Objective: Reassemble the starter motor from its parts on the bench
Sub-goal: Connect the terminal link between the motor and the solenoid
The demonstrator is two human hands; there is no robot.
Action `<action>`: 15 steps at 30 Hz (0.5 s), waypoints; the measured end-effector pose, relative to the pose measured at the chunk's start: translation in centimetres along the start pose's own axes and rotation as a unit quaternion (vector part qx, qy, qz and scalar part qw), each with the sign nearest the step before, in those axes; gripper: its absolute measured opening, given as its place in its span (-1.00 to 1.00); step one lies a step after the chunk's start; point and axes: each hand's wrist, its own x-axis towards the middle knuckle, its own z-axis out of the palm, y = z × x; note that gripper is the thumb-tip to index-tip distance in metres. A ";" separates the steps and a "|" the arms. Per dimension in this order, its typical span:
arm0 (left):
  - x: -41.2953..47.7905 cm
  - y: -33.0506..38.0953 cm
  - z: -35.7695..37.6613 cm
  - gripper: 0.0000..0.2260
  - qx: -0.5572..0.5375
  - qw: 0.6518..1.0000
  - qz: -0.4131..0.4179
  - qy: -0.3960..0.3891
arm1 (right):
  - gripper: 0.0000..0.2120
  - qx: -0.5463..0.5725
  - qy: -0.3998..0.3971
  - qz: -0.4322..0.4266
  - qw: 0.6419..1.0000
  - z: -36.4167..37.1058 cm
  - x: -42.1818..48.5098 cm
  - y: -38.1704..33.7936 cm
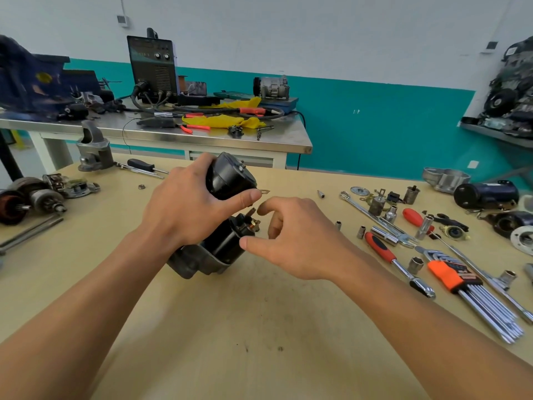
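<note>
One starter motor (pixel 222 243) sits near the middle of the wooden bench (pixel 259 327), with two hands at it. The left hand (pixel 187 209) comes in from 7 o'clock and clamps the black motor body (pixel 230 177). Its fingers curl over the far side and its thumb presses along the near side. The right hand (pixel 297 243) hovers just at 3 o'clock of the unit and holds nothing. Its thumb and forefinger are apart and loosely curved. The forefinger's tip is close to the terminal studs (pixel 253 223), but whether it touches them cannot be told.

The starter's long axis runs from 7 o'clock to 1 o'clock. Its grey nose housing (pixel 196 264) rests on the bench at the 7 o'clock end, and the end cap points to 1 o'clock, raised off the surface. Two black cylinders lie side by side along that axis: the motor body at 12 o'clock and the solenoid (pixel 227 241) beneath it. One small metal tab (pixel 265 192) juts out beside the left thumb's tip.

At 3 o'clock, well apart from the starter, lie:
- one ratchet (pixel 383 249) with a red and black handle
- one hex key set (pixel 450 272) in an orange holder
- one combination wrench (pixel 363 209)
- one red-handled screwdriver (pixel 414 217)
- at least six loose sockets (pixel 415 265), though blur hides the exact count

At 10 o'clock lie one black-handled screwdriver (pixel 144 166) and one loose nut (pixel 141 186).
</note>
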 end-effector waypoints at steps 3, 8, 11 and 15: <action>0.0 0.1 -0.1 -0.28 0.002 1.000 -0.008 -0.005 | -0.64 -0.006 0.008 -0.002 1.000 0.0 -0.1 -0.1; -0.1 0.2 -0.1 -0.27 0.001 1.000 -0.009 -0.005 | -0.63 -0.003 0.010 -0.006 1.000 0.0 -0.1 -0.3; -0.1 0.2 -0.1 -0.28 -0.001 1.000 -0.010 -0.008 | -0.61 0.012 0.025 0.005 1.000 0.0 -0.1 -0.3; -0.1 0.2 -0.2 -0.28 0.002 1.000 -0.008 -0.008 | -0.62 0.024 0.018 0.011 0.999 0.2 -0.1 -0.4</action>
